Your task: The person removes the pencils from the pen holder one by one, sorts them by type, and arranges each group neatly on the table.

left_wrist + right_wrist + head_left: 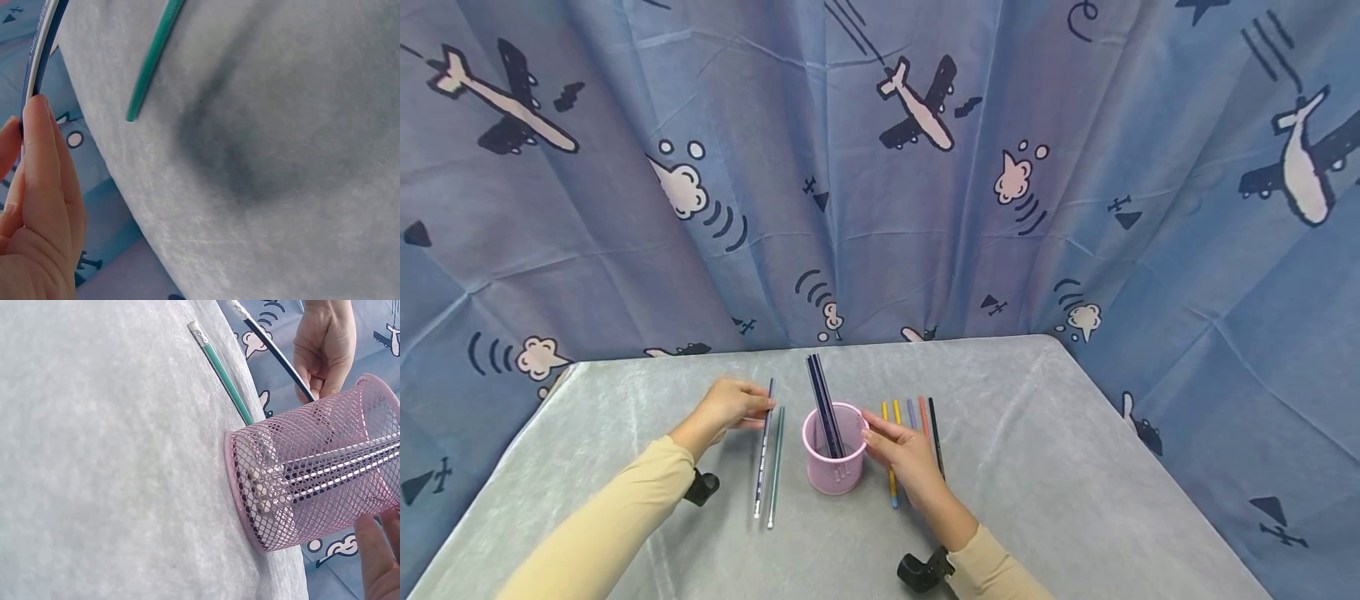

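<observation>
From my end, I have the left hand (730, 408) near the far end of a dark blue-and-white pencil (763, 461), its fingers pinching the shaft; the white eraser end points back towards me. A green pencil (777, 467) lies on the tabletop (1060, 500) just to the right of it, roughly alongside, eraser end also nearest me. I cannot tell whether the pinched pencil's near end touches the surface.

My right hand (913, 467) is at the right side of a pink mesh pencil holder (835, 479). Its fingers are extended, their tips against the outside wall rather than wrapped round it. The holder stands upright on the tabletop between the two hands, and a bundle of dark striped pencils (825, 408) leans inside it towards the far left. Through the mesh, my right wrist camera shows their white erasers down at the bottom.

Beyond and partly beneath the right hand I can see a row: two yellow pencils (897, 412), a purple pencil (912, 414), an orange-red pencil (923, 417) and a black pencil (937, 437). Behind the tabletop hangs a blue airplane-print curtain (737, 167).
</observation>
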